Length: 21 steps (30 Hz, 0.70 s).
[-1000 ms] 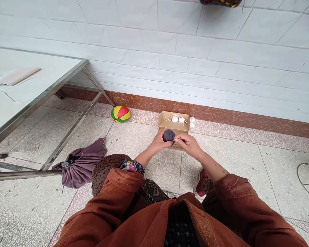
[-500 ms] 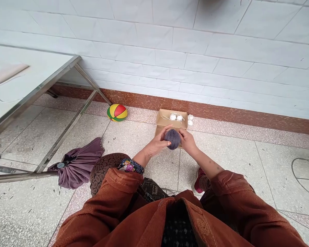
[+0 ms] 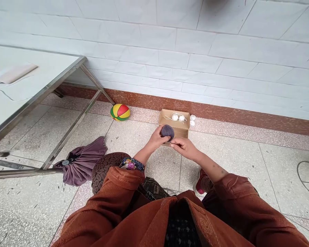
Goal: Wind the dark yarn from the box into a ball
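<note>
A ball of grey-purple yarn (image 3: 167, 132) rests in my left hand (image 3: 156, 140), the fingers behind it and the thumb across its front. Just right of the ball, my right hand (image 3: 184, 148) is closed in a pinch, its fingertips at the ball's lower edge. A short dark strand of yarn appears to run from the ball into that pinch. Below both hands an open cardboard box (image 3: 181, 133) stands on the floor. White balls of yarn (image 3: 175, 117) with loose strands lie in its far part.
More white balls (image 3: 193, 120) sit right of the box by the wall. A colourful ball (image 3: 120, 112) lies near the leg of a metal-framed table (image 3: 74, 63). A folded purple umbrella (image 3: 79, 164) is on the floor at left, and a wire ring (image 3: 300, 176) at far right.
My right hand has left the side of the yarn ball and moved down to pinch at its lower edge. The left hand has tilted the ball slightly left and up.
</note>
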### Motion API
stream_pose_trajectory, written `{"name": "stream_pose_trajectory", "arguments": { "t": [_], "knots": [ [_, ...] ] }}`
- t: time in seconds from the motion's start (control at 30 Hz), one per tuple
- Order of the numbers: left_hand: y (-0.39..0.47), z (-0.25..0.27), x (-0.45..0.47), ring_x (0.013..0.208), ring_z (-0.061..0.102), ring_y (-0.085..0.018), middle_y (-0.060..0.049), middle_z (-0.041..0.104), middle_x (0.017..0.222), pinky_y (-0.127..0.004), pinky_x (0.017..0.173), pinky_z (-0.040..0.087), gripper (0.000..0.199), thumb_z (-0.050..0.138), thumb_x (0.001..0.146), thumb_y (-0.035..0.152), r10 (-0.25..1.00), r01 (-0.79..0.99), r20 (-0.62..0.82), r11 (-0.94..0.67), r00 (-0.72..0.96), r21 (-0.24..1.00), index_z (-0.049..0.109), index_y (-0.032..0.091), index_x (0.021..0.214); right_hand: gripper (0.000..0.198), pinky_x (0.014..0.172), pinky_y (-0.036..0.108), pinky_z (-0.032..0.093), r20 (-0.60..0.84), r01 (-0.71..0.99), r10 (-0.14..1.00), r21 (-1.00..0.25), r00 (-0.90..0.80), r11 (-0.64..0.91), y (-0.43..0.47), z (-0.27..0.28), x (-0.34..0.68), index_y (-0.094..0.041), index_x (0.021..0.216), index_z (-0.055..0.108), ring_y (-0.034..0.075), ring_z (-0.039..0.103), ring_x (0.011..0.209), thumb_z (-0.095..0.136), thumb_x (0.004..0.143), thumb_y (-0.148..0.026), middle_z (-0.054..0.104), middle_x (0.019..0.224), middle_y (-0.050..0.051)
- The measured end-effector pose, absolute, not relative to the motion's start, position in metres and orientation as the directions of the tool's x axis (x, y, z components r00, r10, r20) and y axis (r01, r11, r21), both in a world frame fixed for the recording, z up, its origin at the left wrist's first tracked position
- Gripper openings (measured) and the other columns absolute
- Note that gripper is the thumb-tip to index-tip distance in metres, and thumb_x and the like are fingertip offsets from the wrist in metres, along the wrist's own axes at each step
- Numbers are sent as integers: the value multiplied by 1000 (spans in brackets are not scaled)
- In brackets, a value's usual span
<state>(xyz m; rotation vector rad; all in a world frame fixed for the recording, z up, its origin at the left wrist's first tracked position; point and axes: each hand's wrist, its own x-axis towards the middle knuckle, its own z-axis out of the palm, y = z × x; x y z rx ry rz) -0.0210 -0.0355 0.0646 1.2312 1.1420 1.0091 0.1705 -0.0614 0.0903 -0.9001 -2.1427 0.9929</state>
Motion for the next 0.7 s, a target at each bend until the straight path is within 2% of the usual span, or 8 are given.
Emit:
{"name": "stream_pose_trajectory", "arguments": {
  "t": [0.13, 0.27, 0.37, 0.47, 0.57, 0.7],
  "knots": [
    [-39, 66, -20, 127, 51, -32, -13, 54, 138, -47, 111, 37, 75, 76, 64, 26, 943, 134, -61, 18, 328, 991, 54, 19, 135, 20, 75, 30, 49, 340, 299, 838, -822, -427, 485, -49, 101, 181, -22, 91, 66, 17, 63, 79, 54, 98, -36, 68, 86, 3],
    [-44, 71, -18, 133, 47, -33, -11, 53, 143, -50, 114, 31, 79, 77, 69, 28, 833, -35, -26, 55, 552, 998, 48, 24, 143, 22, 76, 32, 49, 354, 372, 886, -812, -298, 449, -33, 94, 188, -23, 87, 68, 18, 61, 79, 55, 97, -38, 67, 81, 3],
    [-48, 77, -15, 137, 43, -33, -10, 52, 145, -50, 114, 30, 82, 78, 69, 29, 784, -208, 32, 124, 620, 970, 47, 27, 145, 24, 77, 32, 49, 288, 421, 927, -829, -240, 367, -27, 80, 187, -22, 83, 67, 19, 60, 78, 55, 95, -39, 66, 80, 3],
    [-50, 81, -15, 130, 49, -32, -10, 57, 137, -46, 108, 36, 82, 79, 68, 28, 806, -328, 32, 204, 592, 922, 48, 29, 144, 25, 75, 31, 49, 178, 443, 960, -858, -218, 260, -29, 61, 183, -21, 84, 66, 19, 60, 77, 50, 96, -36, 66, 79, 2],
    [-49, 79, -17, 118, 56, -27, -8, 61, 128, -39, 101, 41, 77, 78, 68, 25, 877, -391, -39, 254, 480, 885, 52, 28, 140, 21, 75, 30, 49, 73, 462, 962, -865, -265, 193, -35, 46, 177, -21, 94, 68, 19, 62, 81, 47, 95, -29, 68, 82, 2],
    [-42, 69, -20, 112, 58, -25, -7, 64, 119, -37, 97, 43, 62, 75, 69, 26, 949, -377, -147, 249, 278, 892, 59, 21, 128, 21, 79, 30, 48, 47, 472, 910, -843, -412, 257, -46, 45, 170, -22, 100, 67, 19, 63, 85, 47, 97, -29, 69, 89, 3]
  ]
}}
